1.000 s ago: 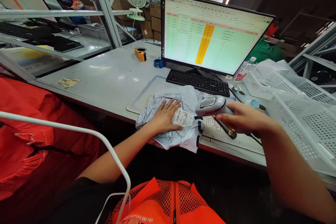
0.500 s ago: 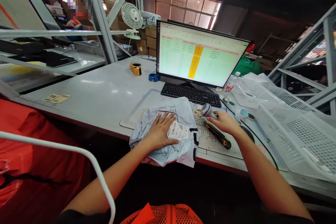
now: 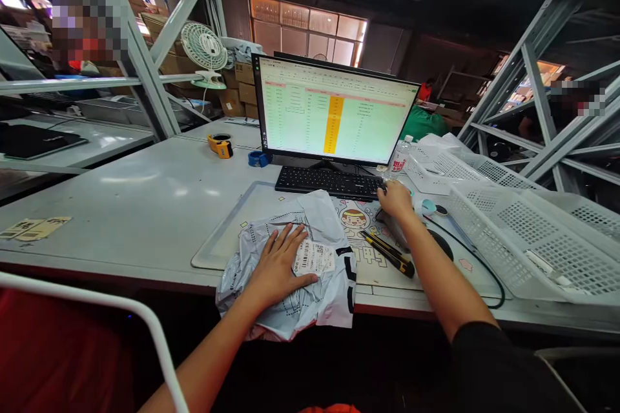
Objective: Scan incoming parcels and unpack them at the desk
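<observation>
My left hand (image 3: 279, 269) lies flat, fingers spread, on a grey-white plastic mailing bag (image 3: 324, 303). The bag is crumpled, overhangs the table's front edge and carries a white barcode label (image 3: 317, 257) beside my thumb. My right hand (image 3: 398, 200) is at the right end of a black keyboard (image 3: 320, 181), fingertips on or just over its keys, holding nothing. Its fingers are partly hidden. A grey handheld scanner (image 3: 391, 227) rests on the desk mat (image 3: 217, 251), partly covered by my right wrist. Close by lies a yellow-and-black utility knife (image 3: 387, 253).
Behind the keyboard stands a monitor (image 3: 334, 116) showing a spreadsheet. White perforated baskets (image 3: 523, 239) and a plastic bottle (image 3: 400, 158) are to the right. Tape rolls, one yellow (image 3: 221, 146) and one blue (image 3: 259, 159), sit left. A white bar (image 3: 140, 310) crosses the lower left.
My right hand has let go of the scanner, now lying on the mat, and has moved forward to the keyboard. My left hand stays on the bag. The view has shifted right.
</observation>
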Demonstrator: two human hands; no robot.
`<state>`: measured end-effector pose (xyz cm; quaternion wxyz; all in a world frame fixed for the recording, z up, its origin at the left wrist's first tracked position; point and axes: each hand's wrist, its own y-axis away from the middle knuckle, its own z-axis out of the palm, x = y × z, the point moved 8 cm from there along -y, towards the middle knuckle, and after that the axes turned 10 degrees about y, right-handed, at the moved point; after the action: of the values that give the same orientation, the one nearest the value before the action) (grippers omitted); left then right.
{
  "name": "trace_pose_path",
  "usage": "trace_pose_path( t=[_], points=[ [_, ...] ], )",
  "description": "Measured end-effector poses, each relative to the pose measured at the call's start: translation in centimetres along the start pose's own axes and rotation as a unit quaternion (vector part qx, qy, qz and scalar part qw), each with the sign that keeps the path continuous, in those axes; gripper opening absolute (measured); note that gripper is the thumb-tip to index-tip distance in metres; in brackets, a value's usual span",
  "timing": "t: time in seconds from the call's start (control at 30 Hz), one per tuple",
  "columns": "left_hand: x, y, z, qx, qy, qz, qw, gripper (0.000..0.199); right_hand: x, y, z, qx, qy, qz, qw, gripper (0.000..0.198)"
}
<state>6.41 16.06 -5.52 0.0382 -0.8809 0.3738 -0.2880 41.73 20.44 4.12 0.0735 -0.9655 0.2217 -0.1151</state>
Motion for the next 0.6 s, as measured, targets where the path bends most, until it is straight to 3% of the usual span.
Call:
trace_pose_path(
  t=[0.13,0.23,0.6],
  points=[
    [-0.1,0.0,0.0,0.001,0.003,-0.006,1.000,0.099,-3.7,-3.9,1.9,-0.077,0.011,-0.049,0.996,0.049],
    [-0.2,0.0,0.1,-0.003,0.002,-0.011,1.000,0.100,-4.8,-4.9,4.0,-0.126,0.022,-0.053,0.990,0.052],
    [-0.2,0.0,0.2,0.001,0.008,-0.009,1.000,0.100,-5.8,-5.3,5.5,-0.137,0.024,-0.062,0.988,0.065]
  ],
)
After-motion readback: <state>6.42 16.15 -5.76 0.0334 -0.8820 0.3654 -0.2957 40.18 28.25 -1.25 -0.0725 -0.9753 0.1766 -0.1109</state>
